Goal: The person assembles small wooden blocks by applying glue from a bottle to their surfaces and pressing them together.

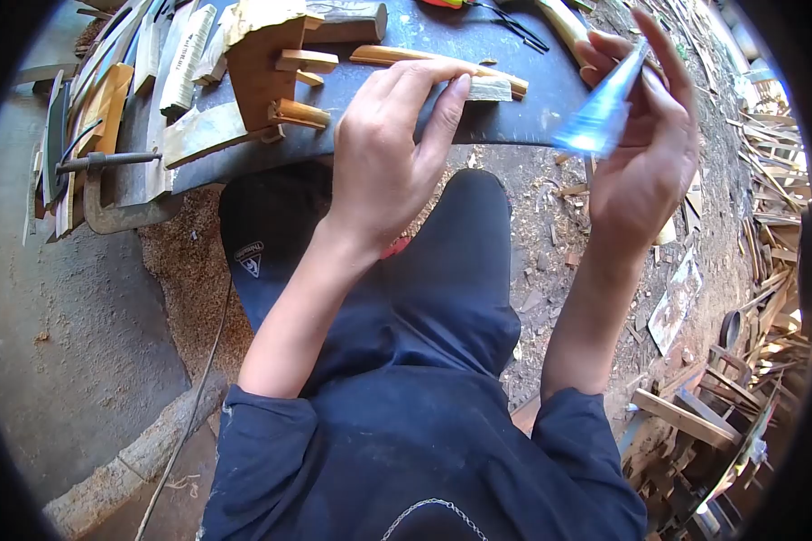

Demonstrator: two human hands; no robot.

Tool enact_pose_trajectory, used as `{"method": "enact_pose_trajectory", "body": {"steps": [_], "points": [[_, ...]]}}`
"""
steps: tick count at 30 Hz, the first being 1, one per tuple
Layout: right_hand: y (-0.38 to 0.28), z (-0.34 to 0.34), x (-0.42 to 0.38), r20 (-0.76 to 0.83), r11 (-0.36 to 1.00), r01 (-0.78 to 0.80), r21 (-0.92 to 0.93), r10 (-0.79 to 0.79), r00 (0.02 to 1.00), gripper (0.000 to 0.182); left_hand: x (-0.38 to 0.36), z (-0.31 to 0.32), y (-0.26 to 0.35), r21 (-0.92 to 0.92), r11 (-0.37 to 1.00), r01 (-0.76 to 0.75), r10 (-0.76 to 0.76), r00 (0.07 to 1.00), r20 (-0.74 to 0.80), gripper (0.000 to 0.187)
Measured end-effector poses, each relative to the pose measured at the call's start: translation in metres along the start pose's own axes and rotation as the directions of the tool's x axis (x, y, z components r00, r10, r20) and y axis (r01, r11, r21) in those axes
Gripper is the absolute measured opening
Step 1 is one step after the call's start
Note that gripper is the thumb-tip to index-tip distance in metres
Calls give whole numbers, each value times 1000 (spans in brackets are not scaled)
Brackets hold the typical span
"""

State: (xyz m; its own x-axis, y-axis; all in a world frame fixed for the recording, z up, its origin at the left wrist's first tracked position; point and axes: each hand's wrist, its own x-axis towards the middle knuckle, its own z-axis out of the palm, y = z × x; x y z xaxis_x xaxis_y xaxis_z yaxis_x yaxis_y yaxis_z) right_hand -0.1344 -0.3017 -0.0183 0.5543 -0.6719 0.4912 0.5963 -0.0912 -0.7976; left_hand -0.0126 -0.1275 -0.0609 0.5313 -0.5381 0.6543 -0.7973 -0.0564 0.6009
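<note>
My left hand (pixel 383 135) is closed at the bench's near edge, thumb and forefinger pinched on a slim, slightly curved wood strip (pixel 397 56). Right by those fingertips lies a short pale wood block (pixel 489 88), overlapping the strip in this view. To the right, my raised right hand (pixel 648 135) holds a shiny, bluish tapered piece (pixel 597 110), narrow at the top and wide below. Glare and motion blur hide its kind. One finger points up past it while the others curl behind. Left of my left hand stands a brown wooden piece with short pegs (pixel 262 68).
A dark workbench (pixel 424 27) spans the top. Wood offcuts (pixel 113 104) and a metal clamp (pixel 108 167) are at its left end. Black cords (pixel 514 27) lie at the back. Wood chips cover the ground (pixel 550 234); scrap wood (pixel 695 419) piles up at right.
</note>
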Motion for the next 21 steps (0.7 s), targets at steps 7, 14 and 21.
{"method": "enact_pose_trajectory", "body": {"steps": [7, 14, 21], "points": [[22, -18, -4, 112, 954, -184, -236, 215, 970, 37, 1, -2, 0, 24, 999, -35, 35, 999, 13, 27], [24, 11, -3, 180, 900, -28, -435, 117, 977, 20, 5, -8, -7, 6, 997, -76, 75, 995, 61, 31], [33, -8, -6, 298, 943, 62, -328, 41, 954, 11, 5, -5, -13, -59, 996, -66, 69, 996, 51, 34]]}}
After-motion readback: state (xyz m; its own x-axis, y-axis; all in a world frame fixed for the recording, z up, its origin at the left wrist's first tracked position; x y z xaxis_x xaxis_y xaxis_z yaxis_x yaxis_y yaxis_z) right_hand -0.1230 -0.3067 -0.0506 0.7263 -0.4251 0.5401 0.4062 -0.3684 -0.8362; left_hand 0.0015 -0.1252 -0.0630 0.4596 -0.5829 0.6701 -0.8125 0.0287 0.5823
